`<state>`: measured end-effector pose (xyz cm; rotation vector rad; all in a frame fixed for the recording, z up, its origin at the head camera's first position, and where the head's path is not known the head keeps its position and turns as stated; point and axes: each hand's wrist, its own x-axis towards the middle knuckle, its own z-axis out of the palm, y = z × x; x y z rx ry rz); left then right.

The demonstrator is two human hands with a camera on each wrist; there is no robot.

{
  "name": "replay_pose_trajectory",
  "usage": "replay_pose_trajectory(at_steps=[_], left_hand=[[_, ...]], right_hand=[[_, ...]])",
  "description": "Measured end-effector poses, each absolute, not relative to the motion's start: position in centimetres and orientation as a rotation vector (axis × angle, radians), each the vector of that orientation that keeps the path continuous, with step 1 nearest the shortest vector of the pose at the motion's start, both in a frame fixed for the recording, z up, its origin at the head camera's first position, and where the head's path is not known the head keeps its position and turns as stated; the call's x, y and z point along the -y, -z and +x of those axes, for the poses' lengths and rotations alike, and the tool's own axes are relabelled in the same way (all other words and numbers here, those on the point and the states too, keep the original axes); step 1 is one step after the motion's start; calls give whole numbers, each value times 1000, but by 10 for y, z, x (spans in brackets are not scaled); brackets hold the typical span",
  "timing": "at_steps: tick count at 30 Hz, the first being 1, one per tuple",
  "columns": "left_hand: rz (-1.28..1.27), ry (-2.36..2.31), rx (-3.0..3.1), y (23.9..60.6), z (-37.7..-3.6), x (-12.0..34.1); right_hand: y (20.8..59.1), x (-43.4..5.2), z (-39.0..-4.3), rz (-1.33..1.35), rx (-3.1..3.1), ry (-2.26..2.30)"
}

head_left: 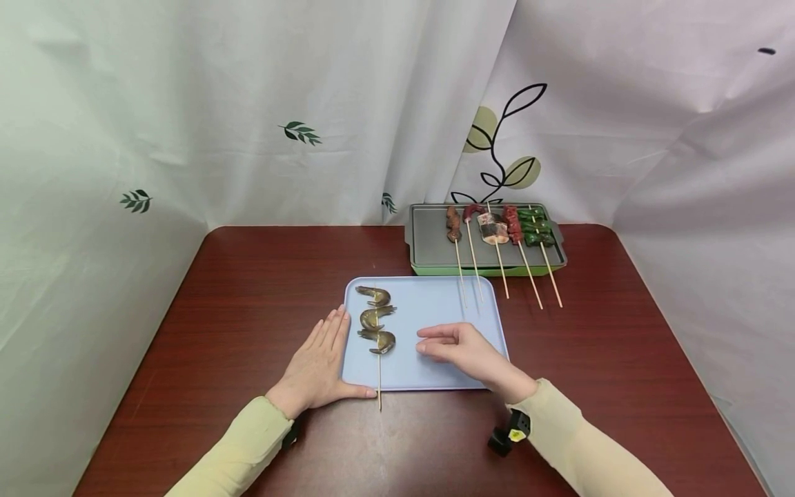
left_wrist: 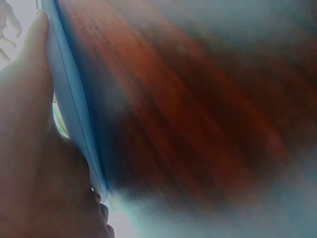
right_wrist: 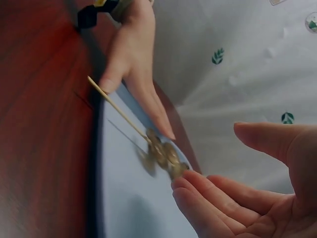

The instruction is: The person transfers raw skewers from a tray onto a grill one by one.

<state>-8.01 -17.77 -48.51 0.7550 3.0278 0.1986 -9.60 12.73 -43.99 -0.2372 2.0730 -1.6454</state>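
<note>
A skewer of shrimp (head_left: 377,319) lies along the left side of a light blue tray (head_left: 428,373), its bare stick reaching past the front rim. My left hand (head_left: 319,362) rests at the tray's left front corner, fingers straight along the left edge and thumb along the front edge, close to the stick. Over the middle of the tray is my right hand (head_left: 462,352), thumb and fingers apart with nothing between them. In the right wrist view, the right hand's fingers (right_wrist: 223,198) are relaxed, and the shrimp skewer (right_wrist: 161,151) lies beyond them.
Behind the tray, to the right, stands a grey grill pan (head_left: 428,238) on a green base. Several skewers lie on it, including green peppers (head_left: 535,224) and red meat (head_left: 512,224); their sticks jut forward over its front edge. A white curtain (head_left: 248,103) hangs behind the brown table (head_left: 248,276).
</note>
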Motion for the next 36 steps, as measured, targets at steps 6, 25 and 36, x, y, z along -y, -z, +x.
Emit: replay_pose_trajectory(at_steps=[6, 25, 36], left_hand=[[754, -203, -3030, 485, -80, 177], [742, -170, -3017, 482, -82, 177], [753, -179, -3036, 485, -81, 177]], right_hand=[[450, -118, -89, -222, -1922, 1696], [471, -80, -79, -44, -1335, 1914], [474, -74, -78, 0, -1331, 1918]])
